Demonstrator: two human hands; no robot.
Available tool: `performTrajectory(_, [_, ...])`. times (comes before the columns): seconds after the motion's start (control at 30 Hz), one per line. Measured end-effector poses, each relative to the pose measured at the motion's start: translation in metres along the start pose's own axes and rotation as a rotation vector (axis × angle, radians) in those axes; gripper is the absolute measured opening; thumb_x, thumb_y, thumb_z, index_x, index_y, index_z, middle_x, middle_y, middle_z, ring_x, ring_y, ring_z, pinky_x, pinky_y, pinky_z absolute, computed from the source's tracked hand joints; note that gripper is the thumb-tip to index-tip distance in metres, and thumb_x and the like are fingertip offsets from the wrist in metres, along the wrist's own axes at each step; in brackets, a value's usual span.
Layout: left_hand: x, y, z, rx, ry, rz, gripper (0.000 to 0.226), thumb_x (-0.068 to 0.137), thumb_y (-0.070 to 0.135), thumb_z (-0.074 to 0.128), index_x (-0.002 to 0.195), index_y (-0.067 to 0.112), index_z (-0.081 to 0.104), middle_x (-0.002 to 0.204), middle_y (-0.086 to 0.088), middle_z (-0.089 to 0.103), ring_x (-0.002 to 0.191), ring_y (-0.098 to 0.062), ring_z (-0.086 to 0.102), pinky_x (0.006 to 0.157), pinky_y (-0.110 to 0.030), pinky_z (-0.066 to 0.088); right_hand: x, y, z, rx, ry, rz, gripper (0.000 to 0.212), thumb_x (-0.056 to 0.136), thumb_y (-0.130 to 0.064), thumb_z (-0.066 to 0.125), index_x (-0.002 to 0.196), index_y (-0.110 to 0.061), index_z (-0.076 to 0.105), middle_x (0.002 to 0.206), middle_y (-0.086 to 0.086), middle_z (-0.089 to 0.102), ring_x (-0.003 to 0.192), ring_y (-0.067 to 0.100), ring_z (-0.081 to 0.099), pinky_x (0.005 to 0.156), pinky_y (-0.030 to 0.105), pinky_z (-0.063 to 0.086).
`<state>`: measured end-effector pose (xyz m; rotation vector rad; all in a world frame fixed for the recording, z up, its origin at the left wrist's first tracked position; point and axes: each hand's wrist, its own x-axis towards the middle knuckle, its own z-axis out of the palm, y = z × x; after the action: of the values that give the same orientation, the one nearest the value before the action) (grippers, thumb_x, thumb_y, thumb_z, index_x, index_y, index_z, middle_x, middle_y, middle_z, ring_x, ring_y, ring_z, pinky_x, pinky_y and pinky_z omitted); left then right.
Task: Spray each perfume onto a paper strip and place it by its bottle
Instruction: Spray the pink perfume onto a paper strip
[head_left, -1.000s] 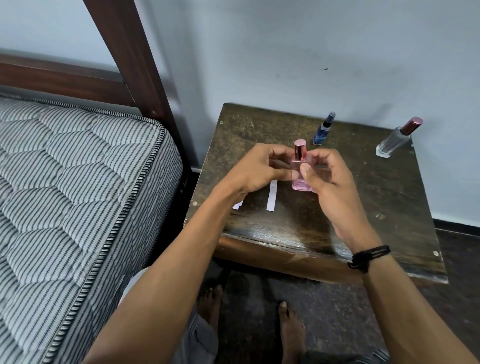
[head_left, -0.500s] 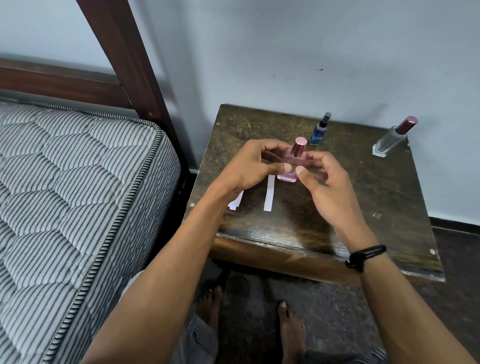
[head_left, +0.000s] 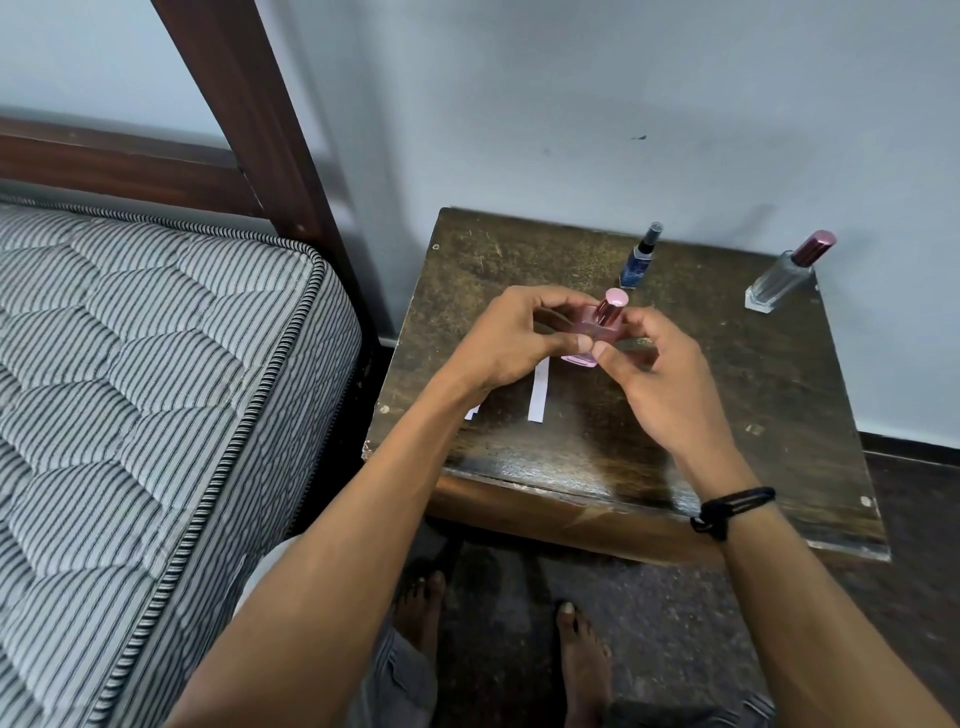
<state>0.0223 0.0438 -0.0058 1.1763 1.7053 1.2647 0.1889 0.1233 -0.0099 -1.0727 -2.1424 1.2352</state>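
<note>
**Pink bottle held in both hands, cap on**

The person held the pink perfume bottle (head_left: 597, 332) just above the wooden bedside table (head_left: 779, 415), tilted a little. The left hand (head_left: 511, 343) and the right hand (head_left: 660, 379) each pinched it from their own side, thumbs at its base and fingers curled behind. Its pink cap (head_left: 614, 304) was on.

A white paper strip (head_left: 537, 389) lay on the table just below the hands; a second strip (head_left: 471, 413) showed only as a corner under the left forearm.

The step looked like uncapping. It would go best with one hand gripping the glass body firmly while the other pulled the cap straight off, then with the nozzle aimed at the strip, away from the blue bottle (head_left: 639, 260) and the clear bottle (head_left: 782, 278) behind.
</note>
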Motion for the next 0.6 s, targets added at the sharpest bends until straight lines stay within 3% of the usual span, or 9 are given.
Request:
performTrajectory(0.2, [0.000,0.000,0.002,0.000,0.004,-0.010,0.037,0.082,0.008,0.081,0.118,0.012,0.074,0.110,-0.002,0.075,0.102,-0.016,0.069,0.100,-0.033,0.052,0.001,0.001,0.000,-0.047,0.009,0.005,0.019,0.096,-0.031,0.072,0.109,-0.041,0.063,0.105,-0.025,0.067,0.091,-0.016,0.061,0.071,0.009,0.041])
performTrajectory(0.3, [0.000,-0.001,0.002,-0.036,0.002,-0.032,0.037,0.082,0.006,0.080,0.118,0.012,0.073,0.110,-0.003,0.075,0.104,-0.016,0.070,0.102,-0.036,0.052,0.001,0.003,-0.001,-0.058,0.025,0.024,0.018,0.097,-0.027,0.072,0.112,-0.034,0.064,0.108,-0.019,0.069,0.095,-0.004,0.065,0.076,0.020,0.046])
performTrajectory(0.4, [0.001,-0.003,-0.001,-0.055,0.008,-0.058,0.038,0.082,0.000,0.078,0.119,0.012,0.073,0.110,-0.004,0.076,0.104,-0.016,0.071,0.102,-0.038,0.053,0.002,0.005,-0.005,-0.074,0.041,0.040,0.019,0.097,-0.024,0.071,0.113,-0.031,0.065,0.110,-0.014,0.069,0.095,-0.001,0.064,0.072,0.020,0.044])
performTrajectory(0.6, [0.006,-0.011,-0.015,-0.014,0.144,-0.083,0.032,0.083,-0.006,0.075,0.108,0.014,0.075,0.095,-0.003,0.074,0.087,-0.013,0.067,0.095,-0.039,0.057,0.002,0.006,-0.009,-0.090,0.044,0.069,0.017,0.099,-0.025,0.069,0.113,-0.032,0.063,0.115,-0.012,0.066,0.092,-0.001,0.064,0.070,0.021,0.043])
